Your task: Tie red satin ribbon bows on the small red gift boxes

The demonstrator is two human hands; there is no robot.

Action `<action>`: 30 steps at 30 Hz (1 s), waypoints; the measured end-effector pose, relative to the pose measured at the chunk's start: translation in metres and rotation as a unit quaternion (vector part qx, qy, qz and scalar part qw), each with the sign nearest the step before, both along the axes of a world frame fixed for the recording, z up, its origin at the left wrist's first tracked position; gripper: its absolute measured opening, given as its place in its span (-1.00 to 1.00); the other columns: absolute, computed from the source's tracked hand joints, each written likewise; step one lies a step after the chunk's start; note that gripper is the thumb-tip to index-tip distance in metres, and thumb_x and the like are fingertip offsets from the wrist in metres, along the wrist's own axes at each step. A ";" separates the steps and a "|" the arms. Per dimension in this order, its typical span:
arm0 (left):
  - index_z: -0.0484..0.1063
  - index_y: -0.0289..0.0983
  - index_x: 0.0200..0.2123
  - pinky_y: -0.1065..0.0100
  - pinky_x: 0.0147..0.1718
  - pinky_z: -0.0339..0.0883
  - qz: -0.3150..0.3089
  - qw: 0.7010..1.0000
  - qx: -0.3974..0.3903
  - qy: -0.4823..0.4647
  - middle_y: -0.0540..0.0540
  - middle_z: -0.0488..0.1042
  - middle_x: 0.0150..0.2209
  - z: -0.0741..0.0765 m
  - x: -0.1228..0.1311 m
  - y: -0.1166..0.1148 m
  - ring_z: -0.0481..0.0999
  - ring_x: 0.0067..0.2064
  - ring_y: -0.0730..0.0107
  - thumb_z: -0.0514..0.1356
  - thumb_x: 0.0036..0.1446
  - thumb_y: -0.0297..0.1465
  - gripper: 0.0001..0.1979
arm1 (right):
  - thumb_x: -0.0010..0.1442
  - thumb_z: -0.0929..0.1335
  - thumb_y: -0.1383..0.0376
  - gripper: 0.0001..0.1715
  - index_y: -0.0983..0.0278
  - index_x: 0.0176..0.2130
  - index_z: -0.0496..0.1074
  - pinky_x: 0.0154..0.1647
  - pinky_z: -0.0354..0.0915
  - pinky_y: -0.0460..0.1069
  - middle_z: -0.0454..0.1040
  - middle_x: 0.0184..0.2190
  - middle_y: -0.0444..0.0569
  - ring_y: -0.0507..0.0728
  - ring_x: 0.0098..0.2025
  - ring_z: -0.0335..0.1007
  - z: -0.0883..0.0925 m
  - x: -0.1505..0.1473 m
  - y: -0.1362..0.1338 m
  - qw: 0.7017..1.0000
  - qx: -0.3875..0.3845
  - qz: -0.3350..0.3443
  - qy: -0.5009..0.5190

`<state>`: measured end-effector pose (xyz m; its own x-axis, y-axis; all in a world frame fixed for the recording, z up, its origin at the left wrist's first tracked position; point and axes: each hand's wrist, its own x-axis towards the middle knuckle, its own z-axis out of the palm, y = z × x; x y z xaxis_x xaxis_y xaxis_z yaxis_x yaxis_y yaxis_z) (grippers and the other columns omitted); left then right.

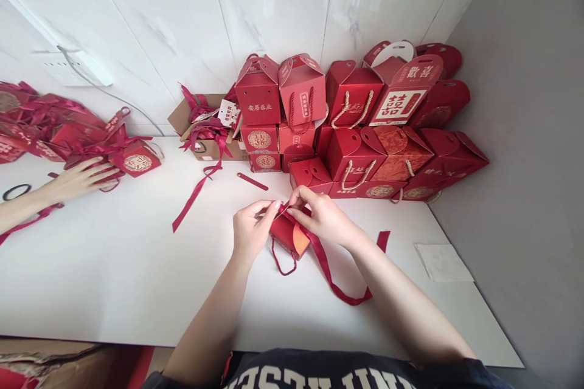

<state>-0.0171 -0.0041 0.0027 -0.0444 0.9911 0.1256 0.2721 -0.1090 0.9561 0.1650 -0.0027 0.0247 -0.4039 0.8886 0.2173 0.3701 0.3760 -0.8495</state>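
A small red gift box [288, 236] with an orange side flap and a dark red cord handle [283, 268] sits on the white table in front of me. Above its top, my left hand [256, 225] pinches a red ribbon near the box's closure. My right hand [322, 214] also has its fingertips closed on the ribbon, close to the left ones. From under the right hand the long red ribbon [332, 282] loops down and to the right across the table, its end [383, 239] lying beyond my forearm. Fingers partly hide the ribbon where it meets the box.
Stacked red gift boxes [356, 158] stand against the wall. An open cardboard box [214, 149] holds ribbons and tags; one ribbon [194, 197] trails out. A red strip [252, 181] lies nearby. At left, another person's hand [89, 177] rests by a pile of ribboned boxes [68, 127].
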 end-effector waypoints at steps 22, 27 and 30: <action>0.43 -0.19 -0.09 0.19 0.14 0.21 -0.149 0.977 0.019 0.152 -0.10 0.48 -0.01 0.009 -0.047 0.027 0.41 0.09 0.22 0.13 0.23 -0.20 -0.73 | 0.32 0.21 -0.04 -0.63 0.20 -0.25 0.28 -0.28 0.29 0.00 0.47 -0.32 -0.10 0.09 -0.32 0.37 -0.027 0.044 -0.047 0.982 -0.138 -0.132 0.000; 0.34 -0.22 -0.22 0.20 0.06 0.25 -0.244 0.959 -0.053 0.133 -0.07 0.45 -0.17 0.004 -0.030 0.022 0.46 -0.07 0.26 0.18 0.18 -0.18 -0.76 | 0.30 0.23 -0.04 -0.64 0.19 -0.22 0.24 -0.31 0.26 -0.02 0.46 -0.34 -0.12 0.06 -0.35 0.34 -0.035 0.040 -0.049 0.969 -0.201 -0.124 0.073; 0.28 -0.20 -0.20 0.23 0.00 0.28 -0.251 0.958 -0.061 0.127 -0.05 0.40 -0.15 0.002 -0.030 0.022 0.44 -0.09 0.30 0.22 0.13 -0.21 -0.74 | 0.21 0.37 0.02 -0.64 0.20 -0.21 0.23 -0.21 0.28 -0.01 0.43 -0.25 -0.09 0.07 -0.23 0.35 -0.040 0.037 -0.047 0.970 -0.196 -0.072 0.123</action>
<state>-0.0475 0.0179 0.0045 0.4579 0.8877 -0.0486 0.4396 -0.1786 0.8803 0.2018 -0.0494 -0.0149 -0.2483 0.9658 -0.0740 0.1623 -0.0339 -0.9862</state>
